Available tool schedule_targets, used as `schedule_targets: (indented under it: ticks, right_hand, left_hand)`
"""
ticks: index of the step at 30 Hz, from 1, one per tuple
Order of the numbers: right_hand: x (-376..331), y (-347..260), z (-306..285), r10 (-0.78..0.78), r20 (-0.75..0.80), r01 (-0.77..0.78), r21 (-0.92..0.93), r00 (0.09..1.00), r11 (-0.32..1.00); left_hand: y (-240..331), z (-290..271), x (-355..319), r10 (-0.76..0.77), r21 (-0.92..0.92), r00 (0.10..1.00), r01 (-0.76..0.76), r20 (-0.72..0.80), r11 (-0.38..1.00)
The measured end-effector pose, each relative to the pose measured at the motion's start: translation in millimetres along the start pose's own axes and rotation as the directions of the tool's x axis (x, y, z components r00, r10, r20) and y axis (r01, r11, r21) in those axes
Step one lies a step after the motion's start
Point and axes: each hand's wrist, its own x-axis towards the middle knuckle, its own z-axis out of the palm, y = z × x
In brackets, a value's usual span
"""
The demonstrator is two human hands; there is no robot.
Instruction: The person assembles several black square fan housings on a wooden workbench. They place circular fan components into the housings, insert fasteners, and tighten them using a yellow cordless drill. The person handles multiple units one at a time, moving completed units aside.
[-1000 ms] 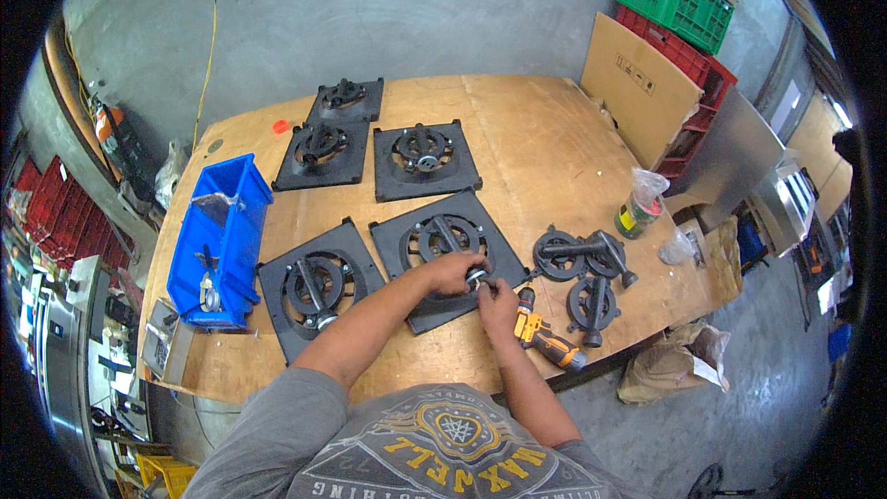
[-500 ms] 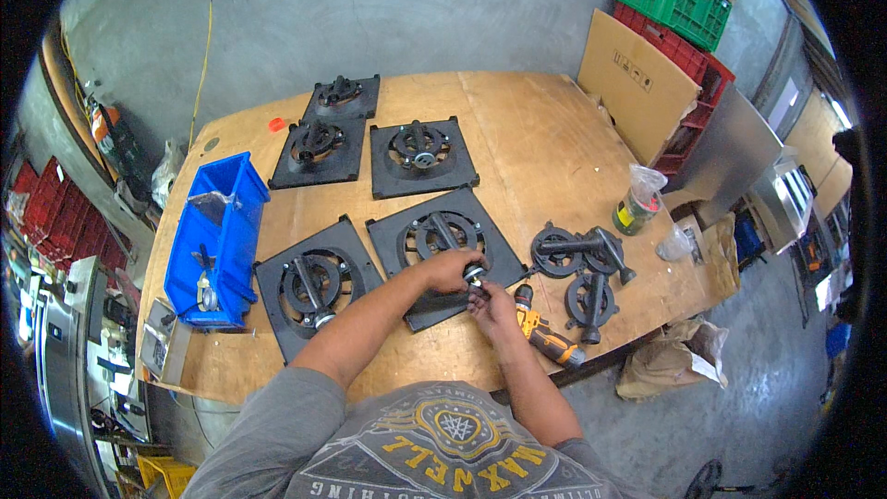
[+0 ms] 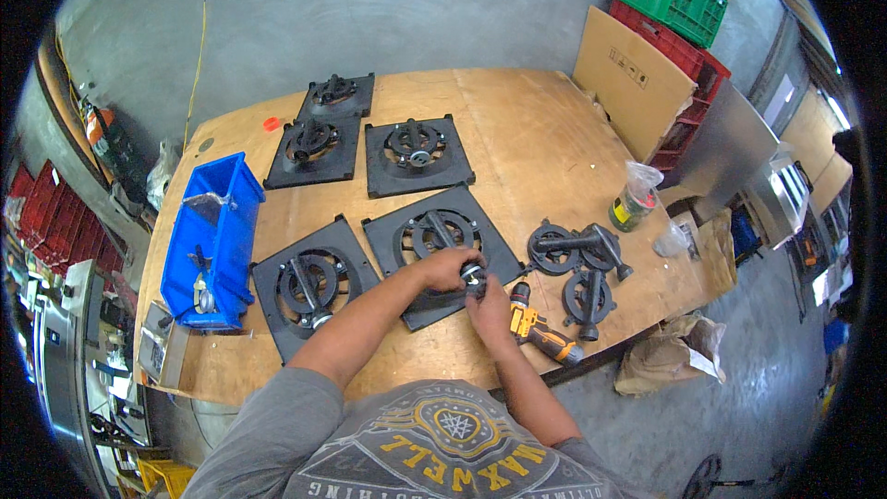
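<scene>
Over the near right corner of a black square stove plate (image 3: 383,238), both of my hands meet at the end of a burner tube (image 3: 442,226). My left hand (image 3: 448,268) reaches across from the left, its fingers closed around a small round silver cap (image 3: 474,273) at the tube's end. From below, my right hand (image 3: 490,305) pinches the same cap with bent fingers; its fingertips are partly hidden. Just left lies a second plate with a burner (image 3: 309,282) and a similar silver cap at its near end. A yellow and black cordless drill (image 3: 547,333) rests right of my right hand.
Further plates with burners (image 3: 418,143) stand toward the back. Loose black burners (image 3: 587,294) lie at right, near a jar (image 3: 632,208) topped with plastic. A blue bin (image 3: 212,240) with metal parts is at left. Cardboard (image 3: 633,83) and crates (image 3: 665,0) border the far right.
My right hand has moved up slightly and closed in on the silver cap beside my left hand. The view has shifted a little; the plates and drill stay put.
</scene>
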Motion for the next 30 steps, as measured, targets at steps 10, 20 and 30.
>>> schedule_targets:
  ticks: [10, 20, 30]
  right_hand:
    - [8, -15, -10, -0.072, -0.044, 0.068, -0.080, 0.996, 0.994]
    - [12, 32, 31, 0.386, 0.016, -0.308, 0.635, 0.922, 0.709]
    - [18, 18, 11, 0.498, 0.561, -0.600, 0.794, 0.662, -0.097]
  left_hand:
    - [3, -2, 0, -0.029, 0.007, 1.000, 0.029, 0.009, 1.000]
    - [5, 2, 4, -0.014, -0.003, 1.000, 0.014, 0.002, 1.000]
    - [-1, 2, 0, -0.036, -0.009, 0.999, 0.036, -0.009, 0.999]
